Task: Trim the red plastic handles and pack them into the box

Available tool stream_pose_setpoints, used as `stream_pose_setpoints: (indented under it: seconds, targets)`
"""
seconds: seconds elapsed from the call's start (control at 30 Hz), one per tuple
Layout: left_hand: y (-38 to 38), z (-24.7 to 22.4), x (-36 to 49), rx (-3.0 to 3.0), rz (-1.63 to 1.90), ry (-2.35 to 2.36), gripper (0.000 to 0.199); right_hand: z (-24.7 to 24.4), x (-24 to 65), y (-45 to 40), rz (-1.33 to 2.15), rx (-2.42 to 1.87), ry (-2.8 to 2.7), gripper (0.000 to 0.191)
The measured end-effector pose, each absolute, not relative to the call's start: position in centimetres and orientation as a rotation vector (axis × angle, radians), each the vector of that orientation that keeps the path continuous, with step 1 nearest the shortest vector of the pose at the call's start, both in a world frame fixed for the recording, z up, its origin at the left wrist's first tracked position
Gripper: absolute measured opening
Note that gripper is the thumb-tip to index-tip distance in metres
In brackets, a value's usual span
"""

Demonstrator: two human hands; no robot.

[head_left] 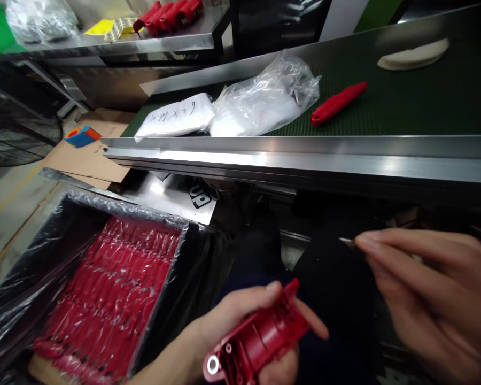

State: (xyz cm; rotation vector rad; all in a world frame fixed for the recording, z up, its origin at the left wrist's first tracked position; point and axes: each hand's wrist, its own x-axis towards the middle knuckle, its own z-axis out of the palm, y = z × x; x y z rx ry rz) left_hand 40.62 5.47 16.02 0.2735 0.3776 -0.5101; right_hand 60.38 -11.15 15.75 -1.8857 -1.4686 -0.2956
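In my left hand [244, 305] rests a red plastic housing half [260, 339], its hollow inside with ribs and bosses turned up toward me. A bright metal ring sits in the housing's near end. My right hand [436, 283] is off to the right, apart from the housing. Its thumb and fingertips pinch a small pointed metal piece [347, 241], whose kind I cannot make out. Below the hands are dark-clothed legs.
A green belt conveyor [404, 107] with a metal edge carries plastic bags [264, 96], a red part [339, 102] and a pale curved piece [414, 56]. At left, a lined box [76, 198] holds wrapped red parts [112, 289]. A fan [20, 123] and tape dispenser [82, 136] stand beyond.
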Motion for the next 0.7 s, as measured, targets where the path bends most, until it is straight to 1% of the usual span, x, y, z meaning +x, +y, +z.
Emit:
stream_pose_setpoints:
  seconds: [0.07,0.17,0.33,0.53,0.6,0.7]
  targets:
    - [6.3,16.4,41.1,0.120,-0.509,0.324,0.051,15.4,59.4,-10.6,-0.287,-1.838,-1.494,0.060]
    - [7.0,17.0,41.6,0.013,-0.501,0.261,0.051,15.0,58.2,-10.1,-0.297,-1.818,-1.456,0.059]
    - [7.0,17.5,41.6,-0.032,-0.445,0.268,0.055,14.8,57.6,-9.9,-0.312,-1.818,-1.413,0.056]
    - [6.6,17.1,41.3,-0.002,-0.431,0.271,0.060,15.3,57.4,-10.1,-0.224,-1.818,-1.434,0.055]
    - [6.5,16.7,41.6,0.065,-0.341,0.291,0.060,15.1,57.1,-10.2,-0.210,-1.804,-1.435,0.056]
    - [6.4,16.6,42.5,0.208,-0.039,0.406,0.051,14.7,55.9,-10.4,-0.148,-1.759,-1.538,0.058]
